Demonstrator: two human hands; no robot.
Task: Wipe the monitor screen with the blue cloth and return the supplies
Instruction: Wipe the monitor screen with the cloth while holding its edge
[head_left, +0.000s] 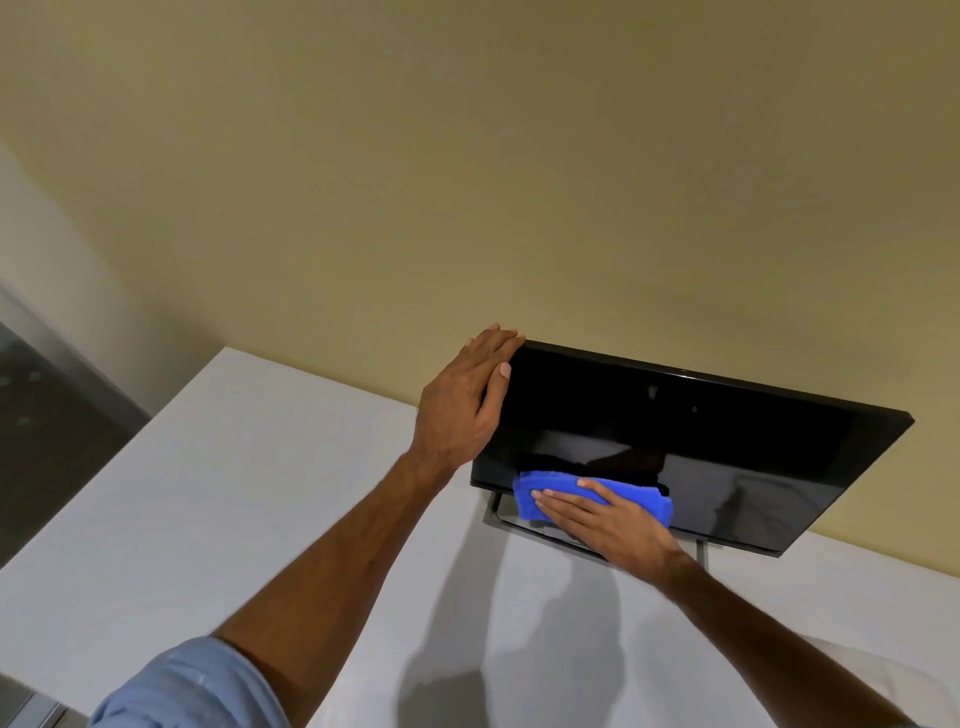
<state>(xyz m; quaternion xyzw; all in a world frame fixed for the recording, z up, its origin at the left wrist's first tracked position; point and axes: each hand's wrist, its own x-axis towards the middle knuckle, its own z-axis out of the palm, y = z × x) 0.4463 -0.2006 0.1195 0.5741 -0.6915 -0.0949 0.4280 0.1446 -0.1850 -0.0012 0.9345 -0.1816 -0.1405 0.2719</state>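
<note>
Mid-wipe: left hand (462, 400) clasps the monitor (727, 441) at its top corner, right hand (608, 519) presses the blue cloth (636, 499), fingers flat, low on the glass; next probably calls for a steady sweep rightward.

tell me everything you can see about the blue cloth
The blue cloth is bright blue with a fuzzy, towel-like surface, folded into a thick oblong pad whose layers show at its left end. It lies flat against the lower left of the monitor, over the dark screen and its bottom edge. The right hand presses it there with straight fingers and covers its middle. The left hand, gripping the monitor's top corner, does not touch it.
</note>
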